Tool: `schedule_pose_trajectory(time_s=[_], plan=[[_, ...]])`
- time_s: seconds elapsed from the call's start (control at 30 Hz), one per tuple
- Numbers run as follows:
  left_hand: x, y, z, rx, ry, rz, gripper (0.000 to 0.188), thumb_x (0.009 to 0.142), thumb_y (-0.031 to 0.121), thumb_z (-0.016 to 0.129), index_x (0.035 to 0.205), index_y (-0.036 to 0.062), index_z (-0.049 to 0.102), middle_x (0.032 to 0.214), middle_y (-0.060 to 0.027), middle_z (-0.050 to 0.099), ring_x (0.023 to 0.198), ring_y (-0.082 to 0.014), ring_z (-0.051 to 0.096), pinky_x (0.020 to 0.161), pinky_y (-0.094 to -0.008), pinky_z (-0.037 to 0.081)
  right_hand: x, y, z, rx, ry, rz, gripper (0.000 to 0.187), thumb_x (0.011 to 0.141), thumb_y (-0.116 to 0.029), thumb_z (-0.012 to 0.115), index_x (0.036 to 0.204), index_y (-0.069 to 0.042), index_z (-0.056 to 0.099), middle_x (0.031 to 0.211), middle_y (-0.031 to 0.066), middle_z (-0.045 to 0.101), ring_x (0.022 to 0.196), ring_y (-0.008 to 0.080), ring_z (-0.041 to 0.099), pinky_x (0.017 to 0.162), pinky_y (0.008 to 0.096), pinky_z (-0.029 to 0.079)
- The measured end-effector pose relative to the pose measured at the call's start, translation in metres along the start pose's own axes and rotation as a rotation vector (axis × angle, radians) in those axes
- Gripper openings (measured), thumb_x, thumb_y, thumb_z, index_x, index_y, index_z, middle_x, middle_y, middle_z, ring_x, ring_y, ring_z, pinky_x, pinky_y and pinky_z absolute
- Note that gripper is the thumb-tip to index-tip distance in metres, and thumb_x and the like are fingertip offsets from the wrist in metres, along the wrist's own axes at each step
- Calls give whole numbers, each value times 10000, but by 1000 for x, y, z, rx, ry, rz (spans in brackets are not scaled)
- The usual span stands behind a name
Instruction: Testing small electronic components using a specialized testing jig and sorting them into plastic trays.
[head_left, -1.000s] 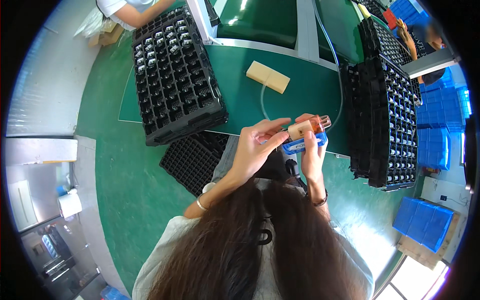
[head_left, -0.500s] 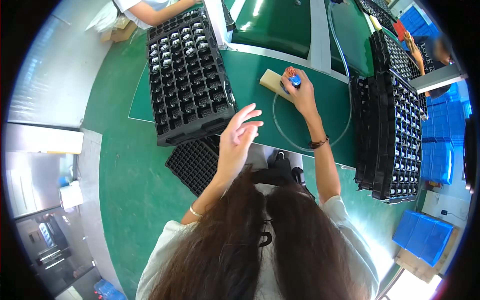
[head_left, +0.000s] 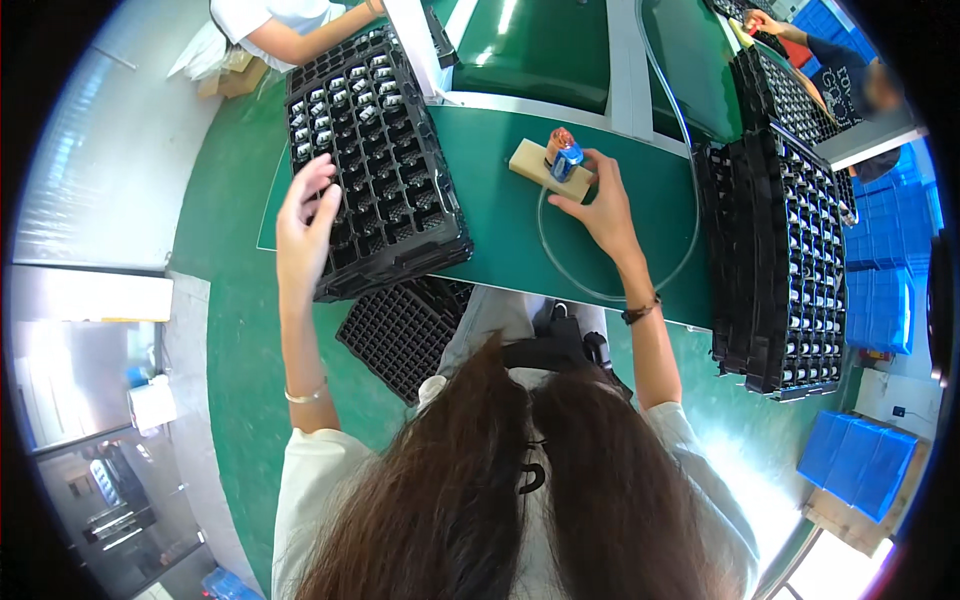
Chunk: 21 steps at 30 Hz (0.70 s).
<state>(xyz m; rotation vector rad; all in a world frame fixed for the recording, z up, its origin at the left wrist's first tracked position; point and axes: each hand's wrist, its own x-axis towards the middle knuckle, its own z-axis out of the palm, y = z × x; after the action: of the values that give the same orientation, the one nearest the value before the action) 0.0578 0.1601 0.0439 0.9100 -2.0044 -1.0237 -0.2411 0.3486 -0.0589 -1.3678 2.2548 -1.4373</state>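
The right hand is just beside the small device, which stands on a cream block on the green worktop. The device is blue on its near side and orange-red at the top. The right hand's grip is wide, thumb and fingers spread well apart with nothing held between them; the fingertips are close to the device's right side, but whether they touch it I cannot tell. A clear tube runs from the block, curves round past the right wrist and rises toward the white frame at the back of the worktop.

The left hand is at the left edge of the black tray stack. Its grip is loosely open, fingers bent and thumb apart, with nothing seen in it; whether it touches the trays I cannot tell. Small pale pieces sit in the far pockets of the top tray, while many nearer pockets are bare.

Another stack of black trays, filled with pale parts, is at the right. Beyond it are blue crates and a co-worker; another co-worker's arm reaches in at the upper left.
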Motion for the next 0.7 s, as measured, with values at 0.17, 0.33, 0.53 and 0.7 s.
schedule_pose_trajectory(time_s=[0.17,0.33,0.53,0.7], plan=[[23,-6,-4,44,14,42,348,871,123,570,1211,59,531,1130,-67,581,1033,-145,525,875,-288,422,21,3,27,-54,136,-63,492,700,-176,753,1100,-7,523,977,149,559,872,316,571,759,347,464],[29,-16,-4,140,-21,48,349,873,169,573,1206,71,535,1140,-62,579,1047,-170,527,881,-308,418,24,4,30,-42,143,-48,392,715,-161,730,1023,7,554,904,149,562,812,324,568,716,364,468],[66,-46,-20,577,-30,189,327,866,186,543,1171,70,540,1168,-124,554,1101,-281,513,952,-348,378,18,7,31,-51,148,-22,352,718,-154,724,987,11,568,866,146,566,767,321,571,673,370,470],[94,-66,-7,656,-83,224,339,864,202,537,1175,66,532,1185,-121,541,1115,-285,496,968,-359,362,25,7,34,-14,143,-16,344,707,-146,723,972,7,567,857,150,568,772,328,565,671,391,470]])
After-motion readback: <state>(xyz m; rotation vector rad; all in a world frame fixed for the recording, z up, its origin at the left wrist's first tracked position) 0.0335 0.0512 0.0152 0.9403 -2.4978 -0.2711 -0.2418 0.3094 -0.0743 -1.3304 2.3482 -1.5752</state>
